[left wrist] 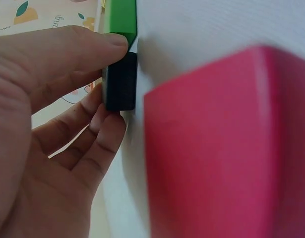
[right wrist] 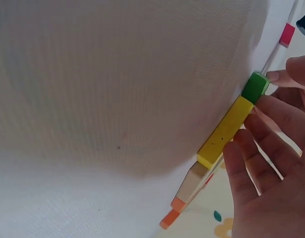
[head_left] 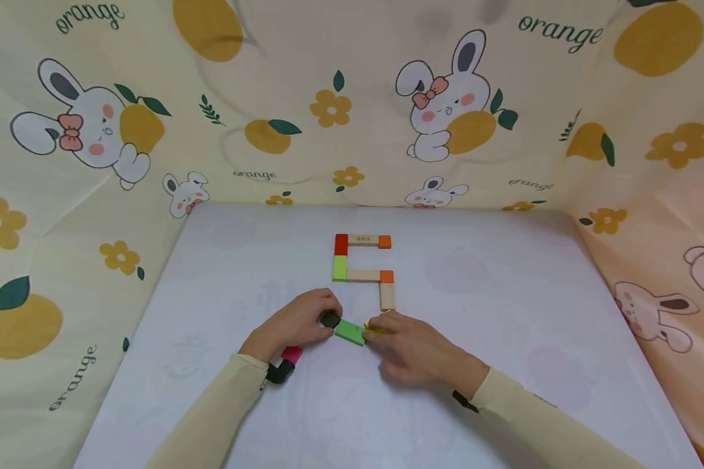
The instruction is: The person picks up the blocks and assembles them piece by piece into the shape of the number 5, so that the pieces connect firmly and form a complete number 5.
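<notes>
With thumb and fingers, my left hand [head_left: 302,318] pinches a small black block [left wrist: 121,82] lying flat on the table. The black block meets the left end of a green block [head_left: 350,332], and my left thumb also reaches that joint. Fingers of my right hand [head_left: 415,346] lie loosely extended along a yellow block [right wrist: 225,133], touching it and the green block's right end. The right thumb stands away from the blocks. In the head view the right hand mostly covers the yellow block. A pink block [head_left: 292,354] rests beside my left wrist.
Beyond my hands, a zigzag row of blocks lies on the white table [head_left: 475,312]: a red block [head_left: 341,244], a light green block [head_left: 339,267], orange blocks [head_left: 386,277] and plain wooden blocks [head_left: 388,296]. A printed cloth [head_left: 364,58] rises behind and at both sides.
</notes>
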`<control>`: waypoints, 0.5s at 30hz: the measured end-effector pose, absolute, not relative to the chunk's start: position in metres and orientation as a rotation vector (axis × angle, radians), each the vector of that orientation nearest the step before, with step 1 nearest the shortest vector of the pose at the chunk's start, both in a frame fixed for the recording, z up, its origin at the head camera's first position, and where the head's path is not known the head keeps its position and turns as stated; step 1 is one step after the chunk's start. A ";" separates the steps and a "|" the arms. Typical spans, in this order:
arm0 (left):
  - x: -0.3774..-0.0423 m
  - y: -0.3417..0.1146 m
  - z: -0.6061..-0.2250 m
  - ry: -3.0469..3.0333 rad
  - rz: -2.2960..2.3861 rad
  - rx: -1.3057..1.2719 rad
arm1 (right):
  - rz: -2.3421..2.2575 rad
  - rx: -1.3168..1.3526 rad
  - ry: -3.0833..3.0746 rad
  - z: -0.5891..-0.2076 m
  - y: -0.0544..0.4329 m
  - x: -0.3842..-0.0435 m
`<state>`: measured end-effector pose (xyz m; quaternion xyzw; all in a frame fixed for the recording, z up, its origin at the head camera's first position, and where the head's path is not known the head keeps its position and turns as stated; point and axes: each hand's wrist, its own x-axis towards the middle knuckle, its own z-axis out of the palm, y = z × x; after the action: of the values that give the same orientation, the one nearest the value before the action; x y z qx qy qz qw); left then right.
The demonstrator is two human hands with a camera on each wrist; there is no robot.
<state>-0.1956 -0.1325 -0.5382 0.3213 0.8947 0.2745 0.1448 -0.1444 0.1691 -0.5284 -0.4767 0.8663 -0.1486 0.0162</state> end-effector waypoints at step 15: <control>-0.194 -0.131 -0.536 2.578 0.799 0.918 | -0.504 -1.484 2.697 -0.529 0.169 -0.145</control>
<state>-0.1940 -0.1305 -0.5363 0.3186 0.8948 0.2772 0.1451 -0.1448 0.1692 -0.5291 -0.4758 0.8645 -0.1617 0.0112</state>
